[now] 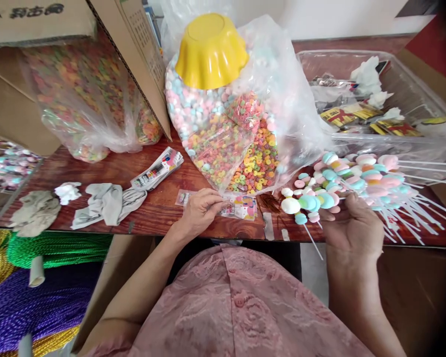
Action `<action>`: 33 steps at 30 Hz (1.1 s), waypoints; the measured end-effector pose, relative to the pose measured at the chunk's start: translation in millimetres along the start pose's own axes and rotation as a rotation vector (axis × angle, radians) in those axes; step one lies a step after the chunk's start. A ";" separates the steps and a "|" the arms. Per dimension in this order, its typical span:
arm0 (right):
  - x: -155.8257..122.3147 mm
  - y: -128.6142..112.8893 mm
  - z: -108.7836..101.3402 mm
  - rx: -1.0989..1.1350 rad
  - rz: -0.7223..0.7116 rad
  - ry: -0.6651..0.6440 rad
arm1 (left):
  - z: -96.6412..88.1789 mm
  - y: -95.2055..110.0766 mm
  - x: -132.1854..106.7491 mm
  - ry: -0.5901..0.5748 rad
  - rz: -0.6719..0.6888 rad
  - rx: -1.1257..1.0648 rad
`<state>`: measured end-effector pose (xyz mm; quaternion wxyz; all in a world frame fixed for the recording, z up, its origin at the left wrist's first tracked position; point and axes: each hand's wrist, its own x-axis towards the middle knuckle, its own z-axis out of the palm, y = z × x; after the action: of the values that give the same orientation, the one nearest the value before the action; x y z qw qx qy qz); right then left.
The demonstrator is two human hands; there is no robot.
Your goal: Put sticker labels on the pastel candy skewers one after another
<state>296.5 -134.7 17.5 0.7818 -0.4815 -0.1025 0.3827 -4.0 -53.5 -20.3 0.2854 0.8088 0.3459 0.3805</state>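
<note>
My left hand (201,212) rests at the table's front edge. Its thumb and fingertips are pinched together over flat printed plastic packets (241,207), and whatever lies between them is too small to make out. On the right, my right hand (353,225) is curled around a marshmallow skewer (310,202) at the near side of a pile of marshmallow skewers (382,178). Its fingers are partly hidden under the pastel marshmallows. White sticks point right from the pile. Beyond my left hand lies a clear bag of gummy rings (258,166).
A yellow scalloped bowl (211,52) sits upside down on a large marshmallow bag (193,104). A clear plastic bin (394,136) stands back right, a cardboard box (134,59) back left. Grey gloves (109,203) and stacked packets (158,168) lie left; rope bundles (59,250) sit below.
</note>
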 end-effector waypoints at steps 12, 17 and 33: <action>-39.7 35.9 35.3 -0.228 -0.600 -0.255 | 16.0 -7.0 -8.7 0.057 -0.071 -0.212; -37.9 29.7 22.4 -0.352 -0.624 -0.338 | 18.3 -7.0 -11.4 0.086 -0.086 -0.260; -42.6 51.7 33.1 -0.160 -0.325 -0.484 | 11.3 21.5 -2.9 -0.452 -0.241 -0.370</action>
<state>223.9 -129.4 0.5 0.7453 -0.4135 -0.3912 0.3471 11.2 -70.8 -12.1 0.5405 0.7604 0.2916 0.2110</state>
